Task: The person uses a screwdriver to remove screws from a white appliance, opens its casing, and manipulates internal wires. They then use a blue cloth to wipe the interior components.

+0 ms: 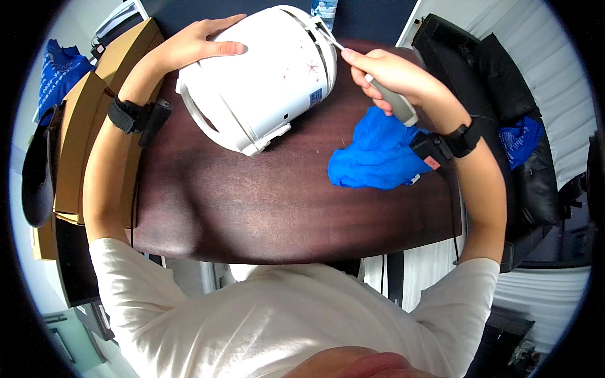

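Note:
A white rice cooker with small flower prints lies tilted on the brown table, a curved handle at its left end. My left hand rests on its upper left side, thumb and fingers spread over the casing, holding it. My right hand is closed around a slim tool with a grey-and-white handle. The tool's thin white shaft reaches the rim at the cooker's upper right end; I cannot make out its tip. Below my right hand lies a crumpled blue cloth, apart from the cooker.
Behind the cooker stands a clear bottle with a blue label. Cardboard boxes line the table's left side, with a blue patterned cloth above them. A black leather sofa stands to the right, holding another blue cloth.

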Action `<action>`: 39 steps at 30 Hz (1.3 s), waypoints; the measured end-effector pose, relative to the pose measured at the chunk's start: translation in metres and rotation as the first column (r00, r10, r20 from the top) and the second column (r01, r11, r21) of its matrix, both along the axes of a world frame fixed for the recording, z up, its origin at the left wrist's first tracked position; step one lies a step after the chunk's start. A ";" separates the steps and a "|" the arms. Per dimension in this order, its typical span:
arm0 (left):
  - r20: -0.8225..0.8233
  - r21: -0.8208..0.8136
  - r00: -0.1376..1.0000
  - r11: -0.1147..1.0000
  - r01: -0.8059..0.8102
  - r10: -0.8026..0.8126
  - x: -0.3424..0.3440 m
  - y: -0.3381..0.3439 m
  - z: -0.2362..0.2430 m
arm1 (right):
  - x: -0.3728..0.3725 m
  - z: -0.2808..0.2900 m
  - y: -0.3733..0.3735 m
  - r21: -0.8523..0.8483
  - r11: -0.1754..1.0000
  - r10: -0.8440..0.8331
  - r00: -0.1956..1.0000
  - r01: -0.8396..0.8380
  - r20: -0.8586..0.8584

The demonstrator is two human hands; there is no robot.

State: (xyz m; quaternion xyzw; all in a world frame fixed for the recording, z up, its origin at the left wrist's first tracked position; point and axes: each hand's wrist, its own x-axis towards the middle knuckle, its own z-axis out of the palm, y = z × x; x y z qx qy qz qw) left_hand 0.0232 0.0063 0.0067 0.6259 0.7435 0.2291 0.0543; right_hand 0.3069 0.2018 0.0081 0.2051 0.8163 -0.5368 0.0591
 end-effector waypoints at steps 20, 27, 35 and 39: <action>0.373 0.427 0.867 0.769 -0.476 0.330 0.103 -0.068 -0.053 | -0.014 -0.046 -0.003 0.453 0.840 -0.142 0.926 0.300 -0.350; 0.326 0.454 0.897 0.783 -0.425 0.298 0.123 -0.070 -0.070 | -0.013 -0.054 0.007 0.493 0.785 -0.169 0.896 0.374 -0.411; 0.308 0.500 0.922 0.784 -0.368 0.236 0.112 -0.062 -0.071 | -0.012 -0.050 0.012 0.353 0.881 -0.186 0.917 0.315 -0.354; 0.345 0.501 0.909 0.773 -0.390 0.235 0.111 -0.061 -0.069 | -0.012 -0.050 0.017 0.351 0.869 -0.211 0.902 0.349 -0.376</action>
